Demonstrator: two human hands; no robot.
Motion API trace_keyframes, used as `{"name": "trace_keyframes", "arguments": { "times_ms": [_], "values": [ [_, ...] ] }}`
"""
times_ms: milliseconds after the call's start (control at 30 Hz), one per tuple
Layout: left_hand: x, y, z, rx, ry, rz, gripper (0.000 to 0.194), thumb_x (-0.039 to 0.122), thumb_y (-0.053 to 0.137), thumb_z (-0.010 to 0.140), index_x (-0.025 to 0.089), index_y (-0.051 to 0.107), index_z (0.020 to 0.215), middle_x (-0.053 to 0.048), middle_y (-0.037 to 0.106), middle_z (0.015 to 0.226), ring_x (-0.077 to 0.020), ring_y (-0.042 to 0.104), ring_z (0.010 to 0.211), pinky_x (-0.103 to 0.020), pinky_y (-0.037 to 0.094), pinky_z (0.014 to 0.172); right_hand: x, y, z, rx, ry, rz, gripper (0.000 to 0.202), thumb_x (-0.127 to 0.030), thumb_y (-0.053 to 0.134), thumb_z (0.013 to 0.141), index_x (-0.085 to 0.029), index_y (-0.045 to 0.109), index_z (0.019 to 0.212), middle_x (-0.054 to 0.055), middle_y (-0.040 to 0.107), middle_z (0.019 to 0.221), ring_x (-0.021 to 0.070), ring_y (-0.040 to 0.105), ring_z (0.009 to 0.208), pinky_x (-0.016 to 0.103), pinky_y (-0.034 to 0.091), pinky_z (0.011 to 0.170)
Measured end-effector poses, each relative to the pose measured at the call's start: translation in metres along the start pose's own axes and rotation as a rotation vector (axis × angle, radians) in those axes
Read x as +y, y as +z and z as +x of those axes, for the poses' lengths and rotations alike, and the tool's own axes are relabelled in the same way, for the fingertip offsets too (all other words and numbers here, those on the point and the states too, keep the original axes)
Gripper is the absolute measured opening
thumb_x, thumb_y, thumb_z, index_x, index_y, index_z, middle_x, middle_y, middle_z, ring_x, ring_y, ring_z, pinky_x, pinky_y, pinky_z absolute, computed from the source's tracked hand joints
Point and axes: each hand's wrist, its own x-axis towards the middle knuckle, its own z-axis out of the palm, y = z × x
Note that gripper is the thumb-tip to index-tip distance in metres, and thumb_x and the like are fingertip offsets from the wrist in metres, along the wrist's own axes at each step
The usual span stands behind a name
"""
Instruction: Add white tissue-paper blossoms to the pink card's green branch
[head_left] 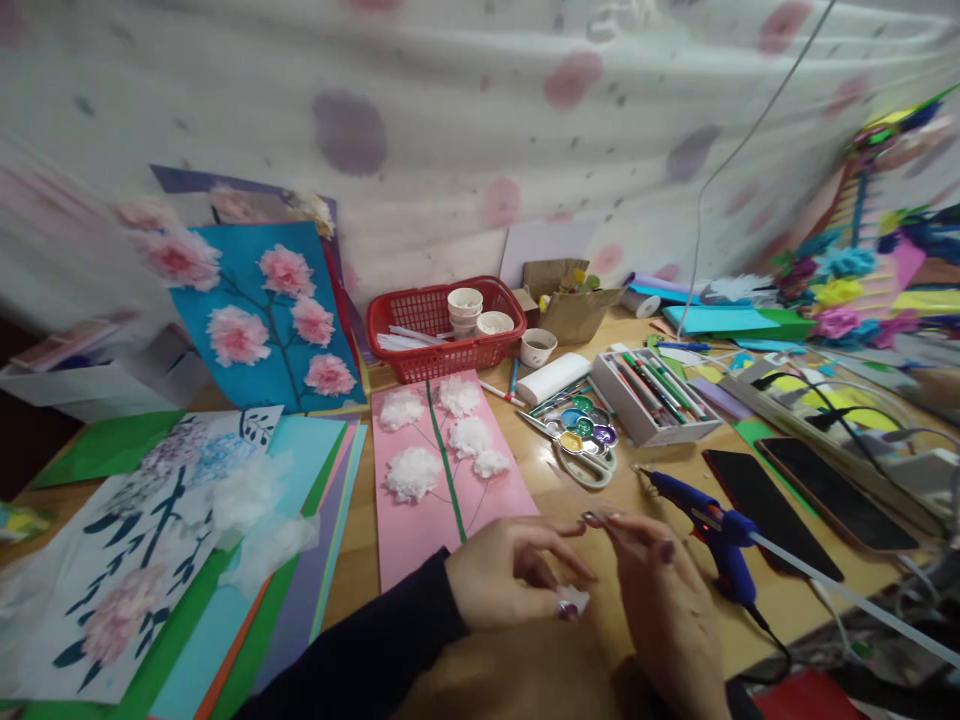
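Note:
Over the lower edge of a pink sheet [405,470], my left hand [517,575] pinches a small white piece [574,600] between thumb and a finger. Close beside it, my right hand [660,590] is raised with its fingers bent together near my left fingertips; whatever it may hold is too small to make out. White tissue flowers [412,474] and a green stem [447,460] are on the pink sheet. Right of my right hand lies a blue glue gun [705,515] with a white cord-like stick.
Behind the pink sheet is a red basket [442,358] with paper cups. A paint palette [581,425], scissors [589,468], a marker box [652,410] and two phones [769,510] lie to the right. A blue flower picture [255,260] leans at left above coloured sheets [292,600].

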Motion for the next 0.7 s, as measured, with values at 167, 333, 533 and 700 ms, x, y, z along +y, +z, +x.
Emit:
{"name": "trace_keyframes", "arguments": {
  "times_ms": [167, 333, 533, 700],
  "values": [
    [-0.008, 0.016, -0.003, -0.071, -0.019, -0.050, 0.045, 0.018, 0.078, 0.061, 0.012, 0.067, 0.104, -0.009, 0.070, 0.083, -0.0131, 0.063, 0.066, -0.024, 0.046, 0.061, -0.004, 0.021, -0.001, -0.155, 0.132, -0.176, 0.037, -0.054, 0.055, 0.084, -0.023, 0.068, 0.099, 0.009, 0.069, 0.109, 0.0261, 0.061, 0.108, 0.039, 0.047, 0.094],
    [0.004, 0.006, -0.016, -0.298, -0.040, -0.099, 0.036, 0.031, 0.074, 0.071, 0.015, 0.066, 0.103, -0.010, 0.071, 0.090, -0.0167, 0.067, 0.082, -0.032, 0.049, 0.079, -0.018, 0.000, 0.037, -0.115, 0.108, -0.268, 0.048, -0.064, 0.052, 0.081, -0.019, 0.071, 0.080, 0.008, 0.072, 0.080, 0.0256, 0.066, 0.085, 0.040, 0.049, 0.087],
    [0.021, -0.029, -0.025, -0.071, -0.064, 0.129, 0.036, 0.024, 0.078, 0.064, 0.015, 0.066, 0.097, -0.003, 0.065, 0.082, -0.0106, 0.060, 0.067, -0.023, 0.047, 0.063, -0.030, -0.006, 0.069, -0.242, -0.040, -0.263, 0.054, -0.059, 0.053, 0.083, -0.018, 0.058, 0.048, 0.003, 0.053, 0.048, 0.0150, 0.049, 0.050, 0.029, 0.040, 0.052],
    [0.042, -0.064, -0.033, 0.231, -0.017, 0.214, 0.036, 0.019, 0.075, 0.063, 0.014, 0.062, 0.097, 0.000, 0.059, 0.076, -0.0110, 0.060, 0.070, -0.025, 0.048, 0.069, -0.014, 0.034, 0.091, -0.282, -0.015, -0.049, 0.059, -0.063, 0.049, 0.083, -0.019, 0.047, 0.043, -0.002, 0.041, 0.038, 0.0098, 0.038, 0.039, 0.025, 0.030, 0.041]
  ]
}}
